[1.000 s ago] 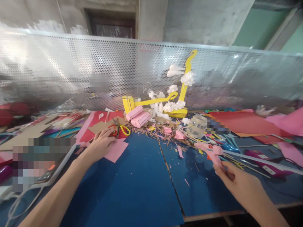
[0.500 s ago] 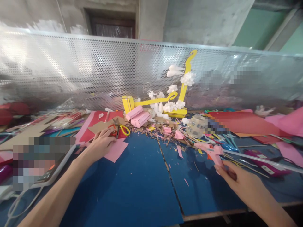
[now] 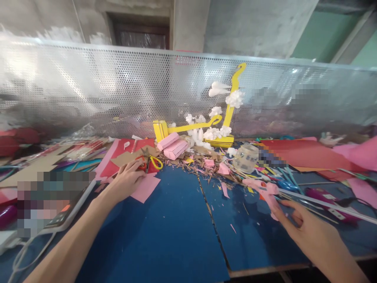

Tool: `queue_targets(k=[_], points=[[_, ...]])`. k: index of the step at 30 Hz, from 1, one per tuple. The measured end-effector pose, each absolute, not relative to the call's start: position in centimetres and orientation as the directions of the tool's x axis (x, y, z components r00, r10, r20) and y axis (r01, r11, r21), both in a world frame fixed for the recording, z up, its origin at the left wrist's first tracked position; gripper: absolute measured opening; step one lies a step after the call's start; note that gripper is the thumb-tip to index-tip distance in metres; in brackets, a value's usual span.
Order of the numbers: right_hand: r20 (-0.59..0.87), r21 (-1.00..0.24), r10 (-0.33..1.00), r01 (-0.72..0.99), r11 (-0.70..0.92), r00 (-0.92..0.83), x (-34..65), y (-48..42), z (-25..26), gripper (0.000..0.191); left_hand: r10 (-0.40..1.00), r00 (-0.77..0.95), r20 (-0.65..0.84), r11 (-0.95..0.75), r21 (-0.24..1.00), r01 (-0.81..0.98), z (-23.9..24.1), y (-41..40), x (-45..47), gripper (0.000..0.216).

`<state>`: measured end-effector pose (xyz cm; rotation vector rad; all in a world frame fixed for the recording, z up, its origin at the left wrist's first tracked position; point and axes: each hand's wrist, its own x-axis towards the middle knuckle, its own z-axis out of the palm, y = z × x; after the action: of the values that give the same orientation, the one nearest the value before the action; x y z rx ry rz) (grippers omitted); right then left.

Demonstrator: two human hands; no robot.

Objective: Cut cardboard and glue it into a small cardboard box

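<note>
My left hand [image 3: 131, 179] reaches forward over the paper on the left, its fingers curled down onto the orange handle of a pair of scissors [image 3: 143, 163]. A yellow handle loop [image 3: 156, 162] lies just beside it. Under the fingertips is a piece of pink paper [image 3: 147, 188]. On the right, a pink glue gun [image 3: 266, 189] rests among scraps, with a long clear glue stick [image 3: 326, 204] running from its back. My right hand [image 3: 303, 220] is at its grip, the fingers spread apart and loose, the grip lying along the foremost finger or thumb.
Yellow and white paper figures [image 3: 232, 98] stand against the perforated metal panel [image 3: 132, 78]. Pink folded boxes [image 3: 176, 148] and a heap of scraps [image 3: 203, 167] lie before them. A clear plastic container [image 3: 246, 157], a purple power strip [image 3: 332, 206], and red sheets [image 3: 294, 153] are at right.
The fingers of my right hand have loosened and spread from the glue gun's grip. The glue gun and my left hand stay almost where they were.
</note>
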<state>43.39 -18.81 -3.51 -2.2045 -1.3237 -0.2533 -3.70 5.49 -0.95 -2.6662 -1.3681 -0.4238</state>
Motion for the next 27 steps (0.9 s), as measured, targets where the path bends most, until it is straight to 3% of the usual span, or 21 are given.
queue_targets(k=[5, 8, 10, 13, 15, 17, 19, 22, 25, 27], points=[[0.55, -0.345, 0.688, 0.879, -0.329, 0.474, 39.2, -21.0, -3.5, 0.053, 0.765, 0.557, 0.323, -0.6, 0.045, 0.798, -0.9, 5.4, -3.6, 0.035], [0.624, -0.339, 0.742, 0.941, -0.027, 0.246, 34.5, -21.0, -3.2, 0.05, 0.743, 0.568, 0.354, -0.621, 0.048, 0.783, -0.5, 5.3, -3.5, 0.031], [0.654, -0.266, 0.756, 0.945, 0.189, 0.033, 31.1, -20.0, -2.7, 0.053, 0.735, 0.563, 0.379, -0.624, 0.052, 0.78, 0.0, 5.1, -3.5, 0.029], [0.704, -0.144, 0.671, 0.879, 0.454, -0.232, 26.3, -17.6, -1.4, 0.057, 0.763, 0.491, 0.42, -0.567, 0.072, 0.82, 0.9, 4.8, -3.5, 0.02], [0.669, -0.174, 0.669, 0.806, 0.566, -0.325, 23.8, -15.6, -0.2, 0.054, 0.794, 0.414, 0.445, -0.494, 0.077, 0.866, 1.2, 4.7, -3.6, 0.018], [0.573, -0.238, 0.694, 0.722, 0.649, -0.435, 22.1, -13.2, 0.9, 0.05, 0.827, 0.339, 0.448, -0.412, 0.073, 0.908, 1.1, 4.6, -3.7, 0.033], [0.517, -0.191, 0.649, 0.663, 0.724, -0.559, 21.3, -10.4, 1.5, 0.046, 0.857, 0.277, 0.434, -0.339, 0.072, 0.938, 0.8, 4.5, -3.7, 0.049], [0.533, -0.144, 0.661, 0.713, 0.686, -0.529, 21.7, -6.3, 0.7, 0.055, 0.873, 0.237, 0.426, -0.299, 0.082, 0.951, 0.3, 4.6, -3.8, 0.058], [0.539, -0.381, 0.777, 0.729, 0.569, -0.325, 23.0, -3.6, -1.0, 0.061, 0.876, 0.267, 0.402, -0.326, 0.086, 0.941, 0.0, 4.8, -3.7, 0.048], [0.49, -0.513, 0.824, 0.671, 0.536, -0.284, 23.6, -3.0, -1.8, 0.054, 0.877, 0.275, 0.394, -0.333, 0.085, 0.939, -0.1, 4.9, -3.6, 0.045]])
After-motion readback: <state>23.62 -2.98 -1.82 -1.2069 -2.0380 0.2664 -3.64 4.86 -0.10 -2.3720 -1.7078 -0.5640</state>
